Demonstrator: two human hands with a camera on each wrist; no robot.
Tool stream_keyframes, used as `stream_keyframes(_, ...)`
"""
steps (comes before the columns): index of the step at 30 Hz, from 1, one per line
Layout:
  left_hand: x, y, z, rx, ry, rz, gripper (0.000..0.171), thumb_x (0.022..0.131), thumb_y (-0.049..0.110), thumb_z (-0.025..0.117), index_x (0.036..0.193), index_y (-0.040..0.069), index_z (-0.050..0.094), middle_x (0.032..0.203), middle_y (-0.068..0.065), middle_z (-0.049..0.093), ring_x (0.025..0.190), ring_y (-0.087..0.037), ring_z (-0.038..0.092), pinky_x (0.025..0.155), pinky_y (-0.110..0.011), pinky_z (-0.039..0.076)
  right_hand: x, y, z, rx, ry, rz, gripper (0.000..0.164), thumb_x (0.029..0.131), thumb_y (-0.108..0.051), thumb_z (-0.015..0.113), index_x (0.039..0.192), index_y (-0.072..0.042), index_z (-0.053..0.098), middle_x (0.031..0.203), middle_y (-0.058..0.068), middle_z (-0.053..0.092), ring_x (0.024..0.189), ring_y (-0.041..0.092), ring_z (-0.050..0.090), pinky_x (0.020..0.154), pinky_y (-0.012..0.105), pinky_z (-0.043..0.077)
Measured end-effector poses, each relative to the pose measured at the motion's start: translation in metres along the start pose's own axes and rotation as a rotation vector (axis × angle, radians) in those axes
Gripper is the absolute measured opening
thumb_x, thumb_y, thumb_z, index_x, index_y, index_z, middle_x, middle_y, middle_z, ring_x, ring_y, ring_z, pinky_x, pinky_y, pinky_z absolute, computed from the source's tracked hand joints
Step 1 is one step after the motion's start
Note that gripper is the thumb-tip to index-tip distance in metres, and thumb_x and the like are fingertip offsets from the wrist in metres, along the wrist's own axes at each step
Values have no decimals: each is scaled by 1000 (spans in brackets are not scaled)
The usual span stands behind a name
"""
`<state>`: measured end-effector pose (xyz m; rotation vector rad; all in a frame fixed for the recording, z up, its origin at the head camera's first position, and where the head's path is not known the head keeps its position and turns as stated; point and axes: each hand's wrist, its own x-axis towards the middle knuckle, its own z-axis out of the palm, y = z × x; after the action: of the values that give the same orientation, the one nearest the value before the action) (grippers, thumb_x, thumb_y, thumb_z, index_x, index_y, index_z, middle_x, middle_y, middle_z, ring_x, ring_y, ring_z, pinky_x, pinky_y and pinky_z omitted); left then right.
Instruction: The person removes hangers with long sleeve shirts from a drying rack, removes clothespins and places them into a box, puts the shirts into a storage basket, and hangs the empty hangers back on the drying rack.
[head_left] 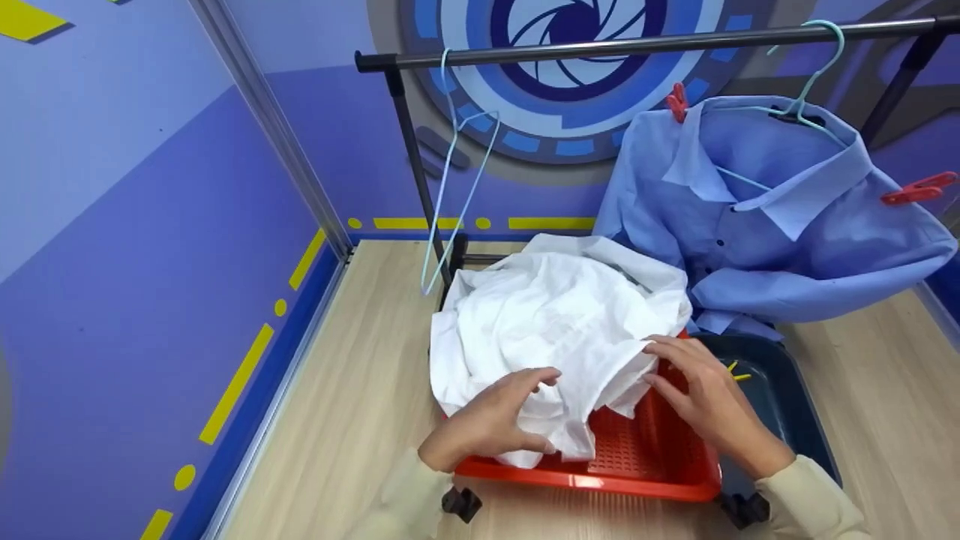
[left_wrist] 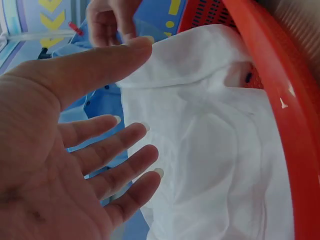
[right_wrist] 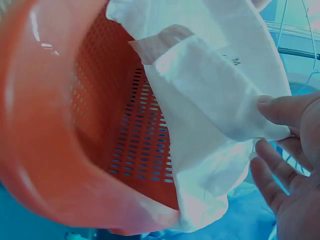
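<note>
At the left wrist alone, the relaxed left hand [left_wrist: 50,142] shows its palm; right hand [head_left: 705,384] pinches white cloth [head_left: 555,315].

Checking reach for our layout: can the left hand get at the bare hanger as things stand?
Probably yes: the left hand is open, and the way over the white cloth to the bare hanger looks free.

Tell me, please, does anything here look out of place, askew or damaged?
Nothing looks spilled or damaged. Slightly askew is the empty hanger near the left end of the rail: it is turned almost edge-on, while the blue shirt faces front. The white cloth is crumpled in the basket, which seems ordinary.
</note>
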<state>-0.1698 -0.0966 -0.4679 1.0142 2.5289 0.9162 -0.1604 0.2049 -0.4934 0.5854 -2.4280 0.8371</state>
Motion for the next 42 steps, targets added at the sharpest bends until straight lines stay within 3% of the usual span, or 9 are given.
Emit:
stream_keyframes(4,0,12,3,73,-3,3,90,74,31,84,147,18,33,139,0,52,123,-16,52,105,-29,41,7,-3,-4,55,110,-94,48,65,7,83,109,-5,69,111,8,69,103,16,58,102,3,31)
stream_keyframes(7,-1,21,6,137,33,-11,97,73,36,84,150,21,26,144,3,47,129,-15,48,108,-34,40,13,-6,-8,74,174,-151,49,61,11,83,106,-2,69,109,12,69,104,14,58,103,6,33)
stream_keyframes(12,-1,34,14,273,179,-32,116,66,46,86,154,19,16,154,1,33,137,-17,41,107,-38,40,23,-14,-16,94,221,-172,51,60,14,82,108,2,68,109,15,68,105,7,58,100,6,36)
stream_keyframes(18,2,49,21,334,330,-74,136,57,51,89,156,16,3,160,-3,23,143,-19,32,103,-40,43,34,-29,-25,119,214,-128,52,65,15,79,114,2,66,113,18,65,103,1,57,96,3,37)
stream_keyframes(26,9,56,35,396,520,-28,140,53,52,90,155,9,6,161,-6,18,141,-18,35,95,-31,46,49,-52,-32,127,215,-124,52,68,13,78,117,2,64,117,17,63,106,9,57,99,5,36)
stream_keyframes(30,14,51,38,366,585,19,126,62,39,90,155,11,10,158,-5,26,137,-18,40,94,-32,47,52,-60,-35,146,214,-125,53,69,13,77,119,1,64,119,17,62,108,10,57,100,7,37)
stream_keyframes(36,15,42,28,297,666,108,82,79,12,74,148,13,31,137,-3,54,115,-15,59,87,-30,51,52,-58,-37,141,228,-121,53,69,13,78,119,2,63,120,18,62,108,8,56,99,6,37)
stream_keyframes(42,10,36,6,278,758,143,36,81,1,66,115,13,62,100,3,68,89,-10,67,78,-25,54,47,-44,-39,91,247,-111,52,66,13,80,114,0,66,115,17,65,102,10,56,94,2,37)
